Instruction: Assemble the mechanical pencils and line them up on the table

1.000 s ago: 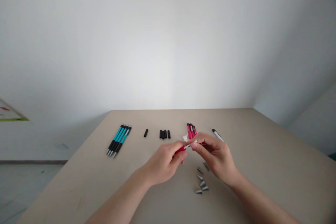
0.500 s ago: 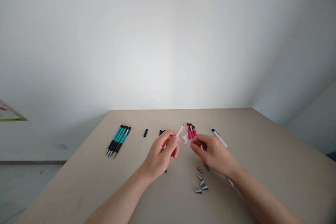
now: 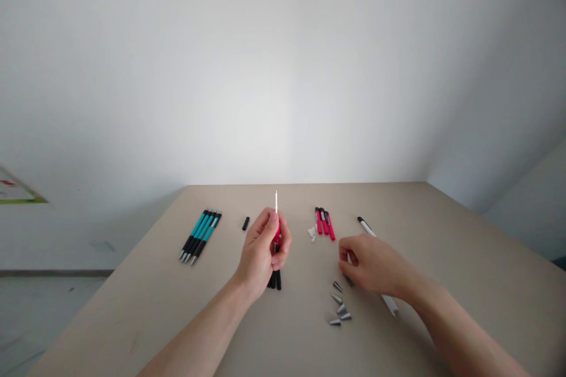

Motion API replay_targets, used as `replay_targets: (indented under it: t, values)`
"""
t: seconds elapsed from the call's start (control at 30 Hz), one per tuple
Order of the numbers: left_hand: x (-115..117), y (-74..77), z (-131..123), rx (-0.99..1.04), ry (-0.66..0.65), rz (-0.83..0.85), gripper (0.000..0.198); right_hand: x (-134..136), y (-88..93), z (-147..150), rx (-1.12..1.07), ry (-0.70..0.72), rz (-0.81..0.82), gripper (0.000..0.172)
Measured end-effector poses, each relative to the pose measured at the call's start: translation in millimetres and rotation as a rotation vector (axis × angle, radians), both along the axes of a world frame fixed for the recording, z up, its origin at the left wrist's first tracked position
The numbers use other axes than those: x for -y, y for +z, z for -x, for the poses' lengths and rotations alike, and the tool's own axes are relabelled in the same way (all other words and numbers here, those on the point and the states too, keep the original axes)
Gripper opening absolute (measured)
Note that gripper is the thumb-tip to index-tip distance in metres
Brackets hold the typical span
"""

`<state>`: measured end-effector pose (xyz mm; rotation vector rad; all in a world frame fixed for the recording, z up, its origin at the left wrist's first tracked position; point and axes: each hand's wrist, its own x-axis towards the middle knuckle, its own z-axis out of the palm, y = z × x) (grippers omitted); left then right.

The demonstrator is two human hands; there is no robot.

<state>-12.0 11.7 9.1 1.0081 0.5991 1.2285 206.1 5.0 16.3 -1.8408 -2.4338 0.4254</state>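
So starting from the left, there's a neat row of teal pens (image 3: 200, 237) on the tan table (image 3: 132, 306), metal tips toward the person, then a short black tube (image 3: 246, 223) on its own. Next is the left hand (image 3: 264, 250), up over the table with the fingers curled in and the thumb pressed down, so it's got a proper pinch on a red barrel (image 3: 277, 234). Only a bit of that barrel shows, tucked between the thumb and the fingers. A thin white rod (image 3: 276, 202) pokes out above the fingertips, pale end up toward the wall, long axis basically vertical from this view. A few black tubes (image 3: 273, 280) show below that hand. Moving right, there are some tiny white bits (image 3: 312, 233) just beside three loose red barrels (image 3: 325, 224), with silver cone tips (image 3: 341, 309) scattered nearer the person. Then the right hand (image 3: 369, 264), low, fingers bent with thumb and index close together; can't tell if anything's in there. A dark grey piece (image 3: 349, 281) sits right by its fingertips, and a white pen (image 3: 390, 306) runs diagonally behind it, partly covered.
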Motion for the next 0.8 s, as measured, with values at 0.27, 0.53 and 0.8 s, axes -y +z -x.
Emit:
replay_targets:
  t: [0.27, 0.53, 0.8]
  values:
    - [-0.6, -1.0, 0.8, 0.032, -0.03, 0.024, 0.024, 2.9, -5.0, 1.3, 0.025, 0.013, 0.016, 0.013]
    - [-2.3, -2.7, 1.6, 0.042, -0.022, 0.08, 0.025, 1.6, -3.3, 1.2, 0.007, 0.011, -0.005, 0.014]
    - [-0.2, -0.9, 0.6, 0.003, -0.063, 0.111, 0.028, 4.0, -2.5, -2.3, 0.026, 0.01, 0.034, 0.014]
